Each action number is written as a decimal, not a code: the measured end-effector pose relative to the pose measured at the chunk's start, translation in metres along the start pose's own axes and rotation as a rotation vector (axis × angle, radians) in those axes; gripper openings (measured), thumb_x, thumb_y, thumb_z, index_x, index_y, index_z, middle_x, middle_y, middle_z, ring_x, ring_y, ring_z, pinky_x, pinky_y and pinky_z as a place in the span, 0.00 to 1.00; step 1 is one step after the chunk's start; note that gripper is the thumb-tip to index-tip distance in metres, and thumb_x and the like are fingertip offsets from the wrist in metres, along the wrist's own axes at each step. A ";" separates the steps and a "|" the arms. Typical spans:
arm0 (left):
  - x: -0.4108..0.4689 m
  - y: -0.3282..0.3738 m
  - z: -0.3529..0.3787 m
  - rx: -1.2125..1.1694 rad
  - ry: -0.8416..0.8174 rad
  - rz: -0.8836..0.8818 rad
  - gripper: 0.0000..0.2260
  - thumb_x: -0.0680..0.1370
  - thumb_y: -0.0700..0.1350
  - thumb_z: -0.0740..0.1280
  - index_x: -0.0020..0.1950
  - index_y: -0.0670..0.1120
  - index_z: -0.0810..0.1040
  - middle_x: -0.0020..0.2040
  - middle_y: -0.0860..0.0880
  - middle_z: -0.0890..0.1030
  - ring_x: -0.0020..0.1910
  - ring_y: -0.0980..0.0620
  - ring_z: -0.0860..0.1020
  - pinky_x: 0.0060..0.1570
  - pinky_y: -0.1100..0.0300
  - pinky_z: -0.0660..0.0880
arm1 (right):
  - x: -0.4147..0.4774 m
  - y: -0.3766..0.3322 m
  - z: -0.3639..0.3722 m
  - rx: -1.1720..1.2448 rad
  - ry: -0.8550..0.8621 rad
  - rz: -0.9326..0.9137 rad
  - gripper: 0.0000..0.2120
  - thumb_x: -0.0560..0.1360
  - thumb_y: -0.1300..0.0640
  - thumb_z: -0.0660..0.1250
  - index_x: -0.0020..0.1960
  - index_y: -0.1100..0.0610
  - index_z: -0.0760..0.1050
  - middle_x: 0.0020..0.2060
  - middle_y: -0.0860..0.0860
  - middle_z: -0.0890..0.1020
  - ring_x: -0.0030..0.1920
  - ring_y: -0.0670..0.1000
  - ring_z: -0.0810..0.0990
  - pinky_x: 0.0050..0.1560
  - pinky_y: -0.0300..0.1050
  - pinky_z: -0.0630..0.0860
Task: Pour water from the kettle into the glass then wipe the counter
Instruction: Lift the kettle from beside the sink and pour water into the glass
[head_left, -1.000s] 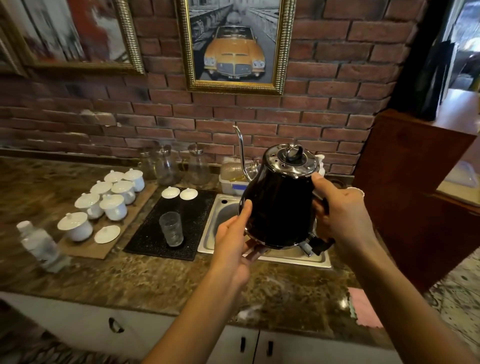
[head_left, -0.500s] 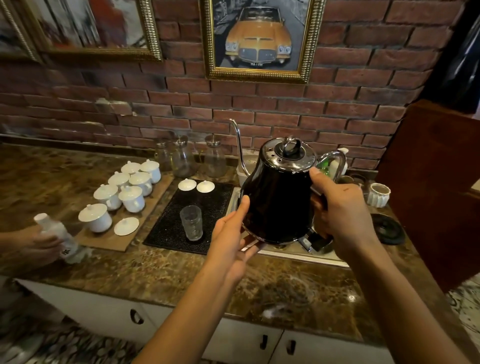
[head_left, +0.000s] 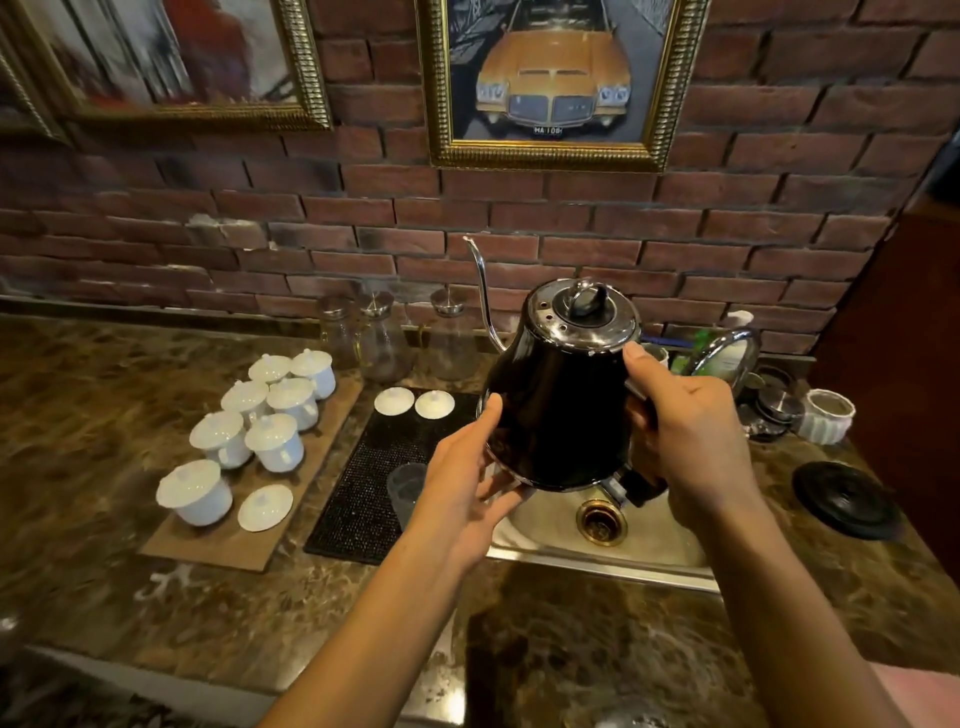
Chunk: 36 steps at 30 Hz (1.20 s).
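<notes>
A black kettle (head_left: 558, 410) with a chrome lid and a thin gooseneck spout is held in the air over the small steel sink (head_left: 613, 545). My right hand (head_left: 691, 441) is closed on its handle at the right side. My left hand (head_left: 462, 493) cups the kettle's lower left edge from below, fingers spread. The clear glass (head_left: 405, 488) stands on the black mat (head_left: 363, 483) just left of the sink, partly hidden behind my left hand. The spout points up and to the left, above and behind the glass. The kettle is nearly upright.
Several white lidded cups (head_left: 270, 415) sit on a brown board at the left. Two loose white lids (head_left: 413, 402) lie at the mat's back. Glass jars (head_left: 384, 338) stand along the brick wall. The kettle's black base (head_left: 847, 499) and a white ribbed pot (head_left: 826, 415) are at right. A pink cloth (head_left: 924, 696) lies at the lower right.
The view has shifted closer and to the left. The kettle stays in both hands, now nearer the glass, which my left hand partly covers. The bottle and other person's hand at left are out of view.
</notes>
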<state>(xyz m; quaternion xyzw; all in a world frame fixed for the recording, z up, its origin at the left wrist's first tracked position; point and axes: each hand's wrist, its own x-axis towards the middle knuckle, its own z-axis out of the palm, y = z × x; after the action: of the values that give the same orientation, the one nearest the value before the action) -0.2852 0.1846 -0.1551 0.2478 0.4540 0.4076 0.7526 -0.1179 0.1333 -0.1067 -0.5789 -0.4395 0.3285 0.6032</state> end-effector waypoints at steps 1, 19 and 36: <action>0.005 0.004 -0.002 -0.013 -0.002 -0.004 0.10 0.77 0.54 0.74 0.53 0.50 0.85 0.54 0.44 0.86 0.57 0.42 0.83 0.60 0.42 0.81 | 0.005 0.000 0.005 -0.005 -0.001 -0.004 0.30 0.73 0.38 0.66 0.30 0.64 0.70 0.20 0.49 0.62 0.22 0.50 0.58 0.29 0.42 0.55; 0.083 0.013 -0.088 -0.039 -0.064 -0.209 0.17 0.76 0.55 0.72 0.61 0.48 0.83 0.58 0.42 0.85 0.61 0.41 0.82 0.65 0.41 0.77 | -0.002 0.053 0.086 -0.274 0.157 -0.051 0.30 0.77 0.39 0.62 0.24 0.56 0.63 0.21 0.48 0.64 0.26 0.50 0.62 0.32 0.53 0.59; 0.131 0.007 -0.198 0.271 -0.276 -0.432 0.27 0.66 0.61 0.75 0.63 0.53 0.85 0.60 0.49 0.87 0.62 0.47 0.83 0.65 0.41 0.77 | -0.079 0.106 0.209 -0.421 0.517 0.031 0.39 0.76 0.32 0.64 0.26 0.65 0.64 0.22 0.59 0.66 0.23 0.56 0.63 0.28 0.54 0.60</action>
<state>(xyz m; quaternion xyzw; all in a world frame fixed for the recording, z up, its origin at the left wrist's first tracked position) -0.4295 0.2992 -0.3046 0.2969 0.4399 0.1356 0.8367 -0.3276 0.1593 -0.2348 -0.7616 -0.3210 0.0819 0.5570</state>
